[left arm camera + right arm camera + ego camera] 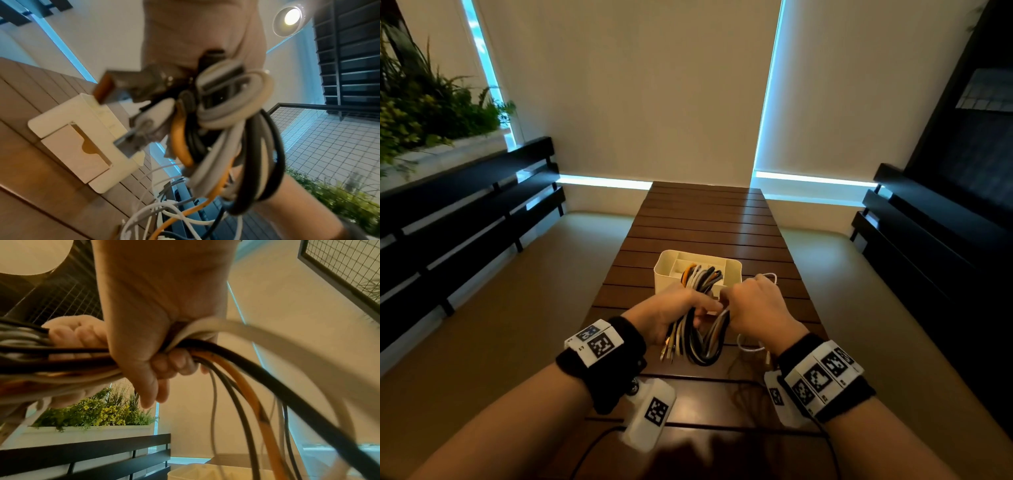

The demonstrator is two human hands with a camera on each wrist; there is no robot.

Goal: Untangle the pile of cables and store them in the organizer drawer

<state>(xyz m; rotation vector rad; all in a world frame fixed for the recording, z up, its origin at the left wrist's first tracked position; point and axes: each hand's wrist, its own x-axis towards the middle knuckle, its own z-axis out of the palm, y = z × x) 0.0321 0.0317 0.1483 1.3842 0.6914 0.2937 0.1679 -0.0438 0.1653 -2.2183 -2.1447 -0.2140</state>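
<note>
We face 2 cream roller blinds point(640, 85) drawn down over the windows, with thin strips of blue daylight point(604, 181) showing at their edges and along the bottom. A dark wooden slatted table point(709, 219) runs away from us toward them, over a tan floor point(524, 308). Black slatted benches point(465, 205) line both sides of the room. Behind the left bench sits a white planter point(448, 150) full of green plants point(431, 106). From the left wrist view we see a round ceiling lamp point(291, 17) glowing and a wire grid panel point(329, 138).
</note>
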